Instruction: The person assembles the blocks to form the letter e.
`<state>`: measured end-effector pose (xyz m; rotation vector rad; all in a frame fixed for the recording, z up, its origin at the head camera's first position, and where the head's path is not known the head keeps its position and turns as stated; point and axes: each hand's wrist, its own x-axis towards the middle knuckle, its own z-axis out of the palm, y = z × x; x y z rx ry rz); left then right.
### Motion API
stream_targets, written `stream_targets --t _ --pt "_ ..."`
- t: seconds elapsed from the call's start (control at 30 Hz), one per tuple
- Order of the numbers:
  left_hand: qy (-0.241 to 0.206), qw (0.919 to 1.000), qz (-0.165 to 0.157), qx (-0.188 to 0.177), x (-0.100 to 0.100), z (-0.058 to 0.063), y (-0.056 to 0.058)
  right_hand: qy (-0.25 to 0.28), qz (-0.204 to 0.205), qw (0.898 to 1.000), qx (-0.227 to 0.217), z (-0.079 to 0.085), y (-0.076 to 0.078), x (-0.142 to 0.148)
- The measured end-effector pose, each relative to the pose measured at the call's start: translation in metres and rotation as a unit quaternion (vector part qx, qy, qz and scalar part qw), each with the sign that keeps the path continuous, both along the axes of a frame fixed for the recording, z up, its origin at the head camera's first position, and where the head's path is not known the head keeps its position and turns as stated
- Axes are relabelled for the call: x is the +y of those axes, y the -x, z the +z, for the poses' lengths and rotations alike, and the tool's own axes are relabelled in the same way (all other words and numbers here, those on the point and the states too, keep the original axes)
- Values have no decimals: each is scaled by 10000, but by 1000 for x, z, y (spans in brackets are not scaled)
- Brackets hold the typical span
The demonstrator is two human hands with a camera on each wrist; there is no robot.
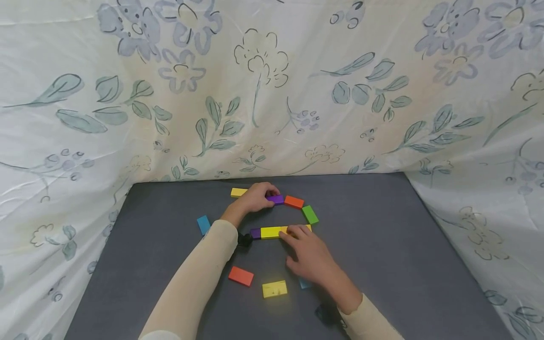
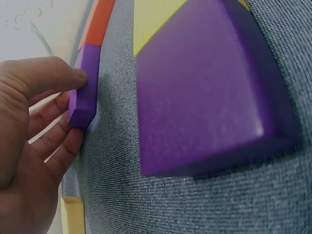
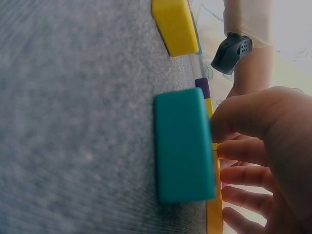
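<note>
At the back of the dark table, my left hand (image 1: 254,197) pinches a purple block (image 1: 277,199) between thumb and fingers. In the left wrist view this purple block (image 2: 87,92) lies end to end with an orange-red block (image 2: 97,22). Beyond that orange-red block (image 1: 294,201), a green block (image 1: 310,214) slants down toward a straight row. That row has a purple block (image 1: 255,233) at its left end, then yellow blocks (image 1: 270,232) and an orange one. My right hand (image 1: 312,255) rests its fingertips on the row's right part, fingers extended; the hand partly hides it.
Loose blocks lie around: a pale yellow one (image 1: 238,192) and a blue one (image 1: 204,225) by the left arm, a red one (image 1: 241,276) and a yellow one (image 1: 275,289) in front. Another blue block (image 1: 304,283) sits partly under the right hand. Floral cloth (image 1: 272,104) hangs behind the table.
</note>
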<state>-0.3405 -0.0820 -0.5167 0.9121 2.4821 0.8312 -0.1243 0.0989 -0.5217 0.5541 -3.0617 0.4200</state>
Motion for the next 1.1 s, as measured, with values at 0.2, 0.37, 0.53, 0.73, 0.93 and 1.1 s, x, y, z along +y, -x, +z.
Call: stream_targets --t 0.2,0.37,0.53,0.73,0.93,1.1 --pt "13 10000 -3 22 1 -2 0 -16 12 10000 40 0 -1 1" --pt "43 10000 26 -13 0 -1 -2 -19 73 10000 56 0 -1 1" --pt "5 9999 113 -15 -1 2 -5 3 96 9999 135 -1 -4 2" --pt "-29 9996 275 -11 -6 8 -6 -19 78 9996 279 -3 -4 2" --pt "44 9995 283 146 -11 17 -4 -1 92 9996 257 -3 -4 2" --pt "-61 9994 230 260 -20 29 0 -105 30 9999 115 -3 -3 2"
